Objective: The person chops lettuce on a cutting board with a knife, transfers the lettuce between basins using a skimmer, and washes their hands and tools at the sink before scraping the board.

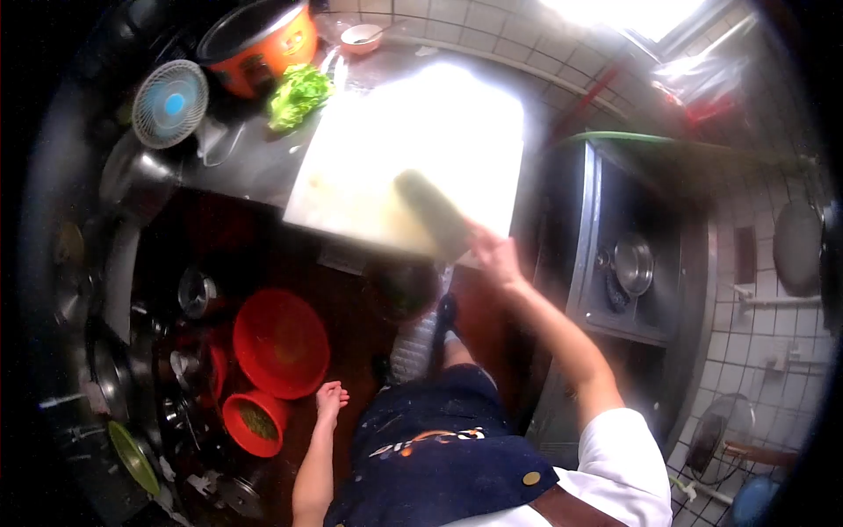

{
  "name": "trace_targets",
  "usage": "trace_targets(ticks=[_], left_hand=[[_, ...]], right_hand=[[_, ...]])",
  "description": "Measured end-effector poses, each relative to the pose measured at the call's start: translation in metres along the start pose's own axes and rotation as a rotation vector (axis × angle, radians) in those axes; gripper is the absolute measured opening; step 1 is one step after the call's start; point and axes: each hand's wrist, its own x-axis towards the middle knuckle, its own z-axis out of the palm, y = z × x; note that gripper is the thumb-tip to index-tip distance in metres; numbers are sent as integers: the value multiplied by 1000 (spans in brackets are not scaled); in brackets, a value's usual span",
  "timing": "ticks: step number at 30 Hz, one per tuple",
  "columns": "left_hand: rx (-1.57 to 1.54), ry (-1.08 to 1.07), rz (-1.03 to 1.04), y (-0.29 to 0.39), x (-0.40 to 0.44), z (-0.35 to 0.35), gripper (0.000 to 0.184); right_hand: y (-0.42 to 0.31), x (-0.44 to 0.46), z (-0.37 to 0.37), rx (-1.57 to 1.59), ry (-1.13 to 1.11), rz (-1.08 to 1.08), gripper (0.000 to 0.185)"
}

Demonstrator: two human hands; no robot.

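My right hand (496, 257) grips the handle of a cleaver (430, 206), whose broad blade is blurred. The blade lies over the near part of a large white cutting board (351, 198), much of it washed out by glare. Whether the blade touches the board I cannot tell. My left hand (332, 400) hangs low at my side with its fingers curled in and nothing visible in them. Closest to it is a large red basin (281, 344). A head of leafy lettuce (300, 95) lies beside the board's far left edge.
A small red tub (255, 425) with greenish contents stands left below. Behind the lettuce are an orange pot (281, 48), a small bowl (361, 38) and a round fan (169, 104). To the right, a metal sink (597, 263) holds a metal pan (633, 264). A dark round container (402, 285) is below the board.
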Motion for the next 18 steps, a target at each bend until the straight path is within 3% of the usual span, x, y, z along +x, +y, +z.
trace_targets(ticks=[2,4,6,8,10,14,16,18], left_hand=[[3,-14,19,11,-1,7,19],[5,-39,6,9,-1,8,19],[30,-58,0,4,-3,9,19],[49,-50,-4,0,-5,5,19],[65,-44,-14,-6,-7,-5,19],[153,-70,-9,-10,-5,-19,17],[194,-165,11,1,-9,-8,16],[254,-323,95,21,-17,21,19]], right_hand=[[22,19,-48,-33,256,-117,43],[49,32,-89,-69,372,-66,45],[67,33,-102,-45,328,33,46],[72,23,-91,-89,323,19,45],[61,2,-64,-172,307,-169,43],[54,-41,9,-56,128,-163,43],[24,-67,48,-99,165,-358,41],[4,-86,69,-69,101,-115,36]])
